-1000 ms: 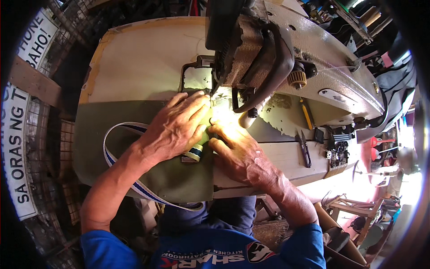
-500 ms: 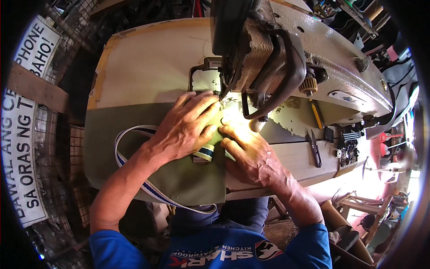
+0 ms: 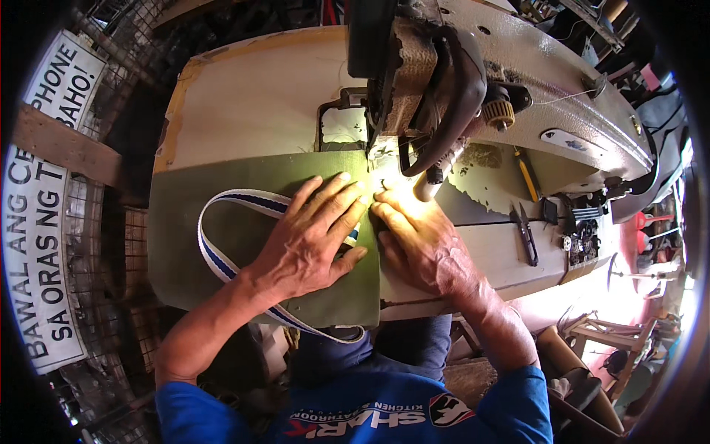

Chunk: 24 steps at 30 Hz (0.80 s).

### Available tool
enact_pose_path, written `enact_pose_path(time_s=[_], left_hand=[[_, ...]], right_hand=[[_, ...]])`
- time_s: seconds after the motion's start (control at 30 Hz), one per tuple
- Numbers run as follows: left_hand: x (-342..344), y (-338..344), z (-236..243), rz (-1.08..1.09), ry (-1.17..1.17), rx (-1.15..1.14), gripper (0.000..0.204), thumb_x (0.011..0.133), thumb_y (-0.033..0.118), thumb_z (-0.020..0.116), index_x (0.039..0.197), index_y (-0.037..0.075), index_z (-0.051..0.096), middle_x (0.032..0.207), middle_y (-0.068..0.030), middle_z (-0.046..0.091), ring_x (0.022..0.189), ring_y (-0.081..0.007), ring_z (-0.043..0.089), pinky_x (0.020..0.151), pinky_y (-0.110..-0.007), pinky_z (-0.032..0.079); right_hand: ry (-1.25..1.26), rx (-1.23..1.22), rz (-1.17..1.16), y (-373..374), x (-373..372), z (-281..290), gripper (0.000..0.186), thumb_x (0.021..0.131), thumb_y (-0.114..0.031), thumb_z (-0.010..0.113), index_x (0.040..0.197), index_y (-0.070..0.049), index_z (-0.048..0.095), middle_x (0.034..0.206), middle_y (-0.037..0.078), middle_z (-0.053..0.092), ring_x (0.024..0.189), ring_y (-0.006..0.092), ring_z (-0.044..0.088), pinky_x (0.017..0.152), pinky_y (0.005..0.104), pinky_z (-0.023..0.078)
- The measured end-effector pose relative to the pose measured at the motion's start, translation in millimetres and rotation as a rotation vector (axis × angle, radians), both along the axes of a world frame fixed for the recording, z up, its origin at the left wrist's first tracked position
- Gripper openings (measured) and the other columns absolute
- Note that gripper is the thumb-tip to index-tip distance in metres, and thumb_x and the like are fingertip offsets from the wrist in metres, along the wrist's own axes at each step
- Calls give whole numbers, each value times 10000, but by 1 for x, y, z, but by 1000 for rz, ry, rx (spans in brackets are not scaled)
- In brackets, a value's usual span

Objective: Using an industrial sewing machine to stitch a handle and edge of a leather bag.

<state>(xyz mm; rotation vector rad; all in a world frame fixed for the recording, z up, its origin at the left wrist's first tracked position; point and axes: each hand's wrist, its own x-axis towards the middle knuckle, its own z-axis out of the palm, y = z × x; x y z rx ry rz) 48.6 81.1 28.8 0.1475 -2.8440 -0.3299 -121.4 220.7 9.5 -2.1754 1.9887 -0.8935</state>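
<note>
A green sheet of material (image 3: pixel 222 170) lies on the sewing machine's bed, its right edge running by the brightly lit needle area (image 3: pixel 377 152). Flat on top of it, my left hand (image 3: pixel 307 240) has its fingers spread and holds nothing. My right hand (image 3: pixel 425 240) is closed at the sheet's right edge, just below the needle, fingers bent and close together; its fingertips are partly lost in glare. A white strap with a blue stripe (image 3: pixel 214 255) loops over the sheet, passes under my left forearm and hangs off the front edge. One striped end shows beside my left fingers.
The sewing machine's head (image 3: pixel 414 81) and curved dark lever (image 3: pixel 455 111) rise over the work. To the right are thread snips (image 3: pixel 526 235), a yellow-handled tool (image 3: pixel 528 176) and a bobbin winder (image 3: pixel 583 233). Signs (image 3: pixel 44 259) hang on wire mesh at left.
The green sheet and strap have shifted slightly away from me, toward the needle. My left hand has drawn back from beside the needle, its fingers spread wider. My right hand stays at the edge.
</note>
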Motion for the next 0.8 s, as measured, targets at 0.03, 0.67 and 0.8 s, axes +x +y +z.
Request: enact_pose_path(time_s=[0.03,0.67,0.8], left_hand=[[1,1,-2,0,4,-23,633,808,300,723,1315,-26,531,1352,-174,516,1321,-315,452,1136,-499,315],[-17,-22,-9,6,71,14,521,827,236,672,1291,22,569,1282,-187,539,1260,-376,475,1128,-500,325],[-18,-23,-10,-2,91,22,504,819,225,673,1267,14,578,1271,-189,541,1250,-383,478,1120,-502,336]], right_hand=[[5,6,-6,-1,1,0,354,847,-96,633,1174,27,576,1206,178,610,1077,327,578,960,434,450],[22,11,-21,-3,1,0,429,873,-183,656,1220,46,552,1209,182,597,1082,352,566,971,437,441],[28,9,-27,-3,2,1,428,870,-183,658,1216,46,554,1210,184,596,1077,352,567,968,438,442]])
